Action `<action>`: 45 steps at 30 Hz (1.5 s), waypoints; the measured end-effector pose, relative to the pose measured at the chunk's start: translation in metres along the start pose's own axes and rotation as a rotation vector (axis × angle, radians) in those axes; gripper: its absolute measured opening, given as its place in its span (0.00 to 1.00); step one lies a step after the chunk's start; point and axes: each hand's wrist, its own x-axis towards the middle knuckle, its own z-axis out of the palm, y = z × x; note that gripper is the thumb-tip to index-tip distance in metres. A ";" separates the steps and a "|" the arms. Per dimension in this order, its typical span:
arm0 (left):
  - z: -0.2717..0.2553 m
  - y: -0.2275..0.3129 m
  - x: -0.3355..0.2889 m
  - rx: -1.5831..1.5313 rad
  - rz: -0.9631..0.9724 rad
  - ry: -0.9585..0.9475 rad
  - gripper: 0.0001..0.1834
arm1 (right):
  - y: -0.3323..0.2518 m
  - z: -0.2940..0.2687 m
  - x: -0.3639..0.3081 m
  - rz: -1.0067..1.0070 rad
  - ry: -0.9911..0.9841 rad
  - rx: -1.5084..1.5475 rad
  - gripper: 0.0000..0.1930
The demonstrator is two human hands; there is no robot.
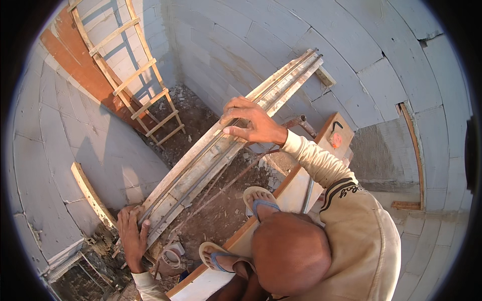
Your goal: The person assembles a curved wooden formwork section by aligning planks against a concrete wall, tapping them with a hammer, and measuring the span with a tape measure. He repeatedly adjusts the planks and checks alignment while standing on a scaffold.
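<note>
A long, narrow wooden formwork trough (pixel 187 184) slants from the lower left to the far wall, with thin steel rods (pixel 202 178) running lengthwise inside it. At its lower left end my left hand (pixel 132 236) is closed round the board edge, the thumb on the inner side. Farther up, my right hand (pixel 254 121) bends its fingers over the far board, with the thumb inside the trough near a rod. Part of that grip is hidden by the hand itself. The trough's upper end lies against the grey block wall (pixel 351 65).
A wooden ladder (pixel 139 72) leans in the far left corner. My sandalled feet (pixel 262 201) are on a pale plank platform (pixel 290 196), which bears a black hook-shaped tool (pixel 338 124) and an orange-red piece (pixel 335 140). Below lie rubble and a white ring-shaped object (pixel 173 255).
</note>
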 end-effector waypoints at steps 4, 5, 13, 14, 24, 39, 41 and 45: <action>0.015 -0.010 0.017 -0.100 -0.022 -0.022 0.32 | -0.007 -0.040 -0.064 0.222 0.284 -0.106 0.11; 0.017 -0.013 0.020 -0.112 -0.025 -0.065 0.33 | -0.005 -0.050 -0.080 0.268 0.301 -0.131 0.11; -0.012 0.002 0.008 -0.063 -0.071 -0.116 0.35 | 0.033 -0.092 -0.223 0.757 0.406 -0.311 0.14; -0.015 0.005 0.005 -0.035 -0.079 -0.069 0.36 | 0.042 -0.092 -0.241 0.858 0.414 -0.323 0.14; -0.002 0.054 0.025 0.183 0.138 0.105 0.30 | 0.024 -0.024 -0.375 1.283 0.212 -0.452 0.23; 0.081 0.167 0.106 -0.154 0.327 0.384 0.34 | 0.081 -0.006 -0.430 1.608 0.111 -0.476 0.29; 0.089 0.166 0.115 -0.134 0.281 0.333 0.35 | 0.087 -0.019 -0.426 1.635 0.149 -0.423 0.28; 0.096 0.163 0.131 -0.136 0.274 0.383 0.34 | 0.070 -0.042 -0.405 1.634 0.208 -0.338 0.26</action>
